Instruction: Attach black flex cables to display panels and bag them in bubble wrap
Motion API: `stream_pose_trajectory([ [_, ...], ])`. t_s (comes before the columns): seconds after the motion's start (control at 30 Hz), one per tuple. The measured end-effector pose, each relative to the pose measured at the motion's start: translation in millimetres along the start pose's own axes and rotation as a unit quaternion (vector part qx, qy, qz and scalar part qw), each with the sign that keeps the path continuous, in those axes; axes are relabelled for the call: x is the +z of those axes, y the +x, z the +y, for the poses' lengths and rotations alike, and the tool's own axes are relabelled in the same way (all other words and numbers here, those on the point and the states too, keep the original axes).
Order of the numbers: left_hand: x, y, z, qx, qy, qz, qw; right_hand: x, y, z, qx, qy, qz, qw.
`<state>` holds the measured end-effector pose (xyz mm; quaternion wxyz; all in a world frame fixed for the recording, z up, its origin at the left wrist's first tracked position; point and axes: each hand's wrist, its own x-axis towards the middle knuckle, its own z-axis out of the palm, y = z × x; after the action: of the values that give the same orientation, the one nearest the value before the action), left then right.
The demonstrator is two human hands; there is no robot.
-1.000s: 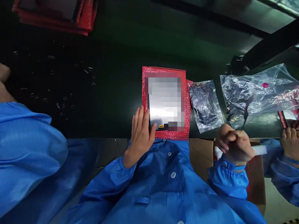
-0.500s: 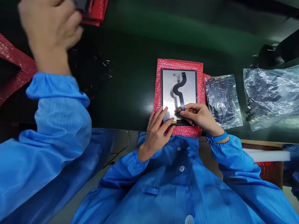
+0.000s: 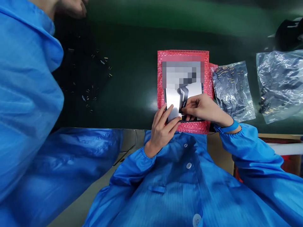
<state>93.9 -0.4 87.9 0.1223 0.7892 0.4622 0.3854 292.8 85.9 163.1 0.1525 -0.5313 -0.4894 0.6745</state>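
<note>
Right hand (image 3: 201,108) pinches the cable (image 3: 186,93) near its lower end, over the screen (image 3: 172,97) lying on red bubble wrap (image 3: 161,78). Left hand (image 3: 163,127), fingers spread, rests on the screen. Sideways tugging could crease the cable; slack left-hand pressure could let the screen slide.

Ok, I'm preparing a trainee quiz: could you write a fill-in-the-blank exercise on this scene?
1. The dark ribbon cable is pinched by the ____ hand.
2. Beneath the silvery panel lies red ____ wrap.
3. The wrist strap is ____.
4. On the table, ____ clear bags lie right of the panel.

Missing words: right; bubble; blue; two.
</note>
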Motion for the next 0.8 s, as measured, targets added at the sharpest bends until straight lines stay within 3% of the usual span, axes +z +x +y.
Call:
stream_pose_trajectory([
  [0.13,0.9,0,0,0.019,0.002,0.025,1.0,0,1,1,-0.005,-0.029,-0.014,0.999],
  [0.43,2.3,-1,1,0.016,-0.012,0.024,1.0,5,-1,2,-0.001,-0.126,-0.017,0.992],
  [0.67,-15.2,19,14,0.007,0.043,0.081,0.996,17,-3,-19,-0.018,-0.146,0.012,0.989],
  [0.8,-10.4,11,11,0.026,0.061,0.066,0.996,17,1,-6,0.005,-0.146,-0.014,0.989],
])
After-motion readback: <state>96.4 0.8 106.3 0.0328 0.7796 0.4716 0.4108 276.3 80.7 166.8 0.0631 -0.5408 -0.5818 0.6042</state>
